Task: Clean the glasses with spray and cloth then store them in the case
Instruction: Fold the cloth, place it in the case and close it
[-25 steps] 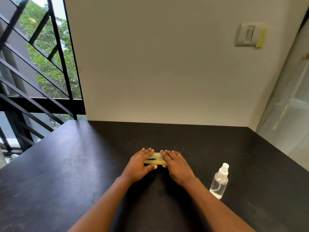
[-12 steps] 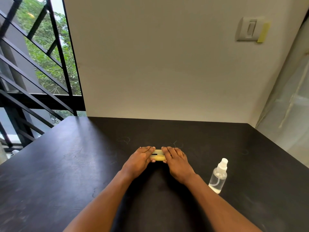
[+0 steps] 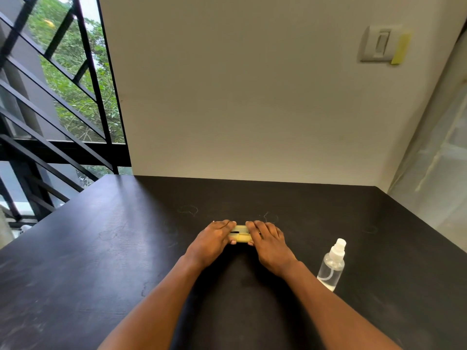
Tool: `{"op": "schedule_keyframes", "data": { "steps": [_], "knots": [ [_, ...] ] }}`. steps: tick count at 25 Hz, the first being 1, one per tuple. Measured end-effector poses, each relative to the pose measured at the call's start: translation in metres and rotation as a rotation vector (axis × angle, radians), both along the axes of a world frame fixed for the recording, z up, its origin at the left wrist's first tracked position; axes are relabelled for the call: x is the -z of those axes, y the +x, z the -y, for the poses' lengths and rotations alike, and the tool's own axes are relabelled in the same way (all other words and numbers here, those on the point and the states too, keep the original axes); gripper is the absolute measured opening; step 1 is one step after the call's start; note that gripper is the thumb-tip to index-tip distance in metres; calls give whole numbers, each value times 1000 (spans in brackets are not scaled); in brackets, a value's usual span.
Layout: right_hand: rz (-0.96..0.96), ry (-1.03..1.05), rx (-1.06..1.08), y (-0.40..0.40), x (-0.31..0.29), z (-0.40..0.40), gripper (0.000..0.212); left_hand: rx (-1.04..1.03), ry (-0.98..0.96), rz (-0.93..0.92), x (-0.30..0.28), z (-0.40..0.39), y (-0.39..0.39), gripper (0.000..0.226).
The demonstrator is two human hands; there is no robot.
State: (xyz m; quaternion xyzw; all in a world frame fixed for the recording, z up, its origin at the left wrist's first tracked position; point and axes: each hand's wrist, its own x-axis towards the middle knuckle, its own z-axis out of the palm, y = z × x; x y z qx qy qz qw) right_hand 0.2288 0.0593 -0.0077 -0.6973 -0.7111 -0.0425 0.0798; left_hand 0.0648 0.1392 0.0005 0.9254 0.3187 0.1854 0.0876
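Case: I saw the yellow case (image 3: 240, 234) lying flat on the tabletop (image 3: 106, 248), straight ahead and mid-depth, its long axis running left to right.
Seam: a dark slit showed along its top between my hands; I could not tell whether the lid was fully closed, and no glasses or cloth were in sight.
Left hand: my left hand (image 3: 213, 239) lay over the case's left end, fingers (image 3: 223, 224) draped over the top and the thumb under the near edge, gripping it.
Right hand: my right hand (image 3: 269, 242) covered the right end the same way, its fingers (image 3: 255, 227) curled over the far edge, holding it.
Key relation: both hands sat equally near, one on each end, so I judged the next move to be a squeeze or a lift along that left-right axis.
Spray bottle: the clear spray bottle (image 3: 331, 265) stood upright to the right of my right wrist, apart from the case.
Surface: dark, matte, scuffed wood.
Room: a plain pale wall (image 3: 240, 84) behind, a light switch (image 3: 379, 44) high right, a black railing (image 3: 50, 109) and greenery left.
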Motion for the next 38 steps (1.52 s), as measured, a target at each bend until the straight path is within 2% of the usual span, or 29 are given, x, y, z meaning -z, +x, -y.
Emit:
{"op": "schedule_keyframes", "data": {
  "steps": [10,13,15,20,24,27,29,31,35,38],
  "knots": [
    [36,28,-11,1,2,0,50,-10,-7,16,-1,3,0,47],
    [40,66,-24,1,6,-1,70,-21,-13,31,0,3,-1,46],
    [45,79,-25,2,10,-1,76,-23,-22,51,2,3,-1,46],
    [-22,116,-16,2,13,2,64,-30,-79,154,6,5,-3,45],
    [-307,171,31,-1,16,3,58,-112,-210,340,8,14,-2,39],
    [-519,226,105,-5,13,-1,35,-304,-431,579,5,20,3,37],
    [-575,230,159,-6,11,-1,25,-425,-532,630,6,21,4,38],
    [-620,224,254,-6,9,2,29,-513,-636,708,7,23,4,40],
    [-900,215,516,-9,1,7,41,-670,-752,842,5,30,6,41],
    [-987,272,612,-10,-2,12,32,-727,-824,914,1,35,7,33]
  ]
}}
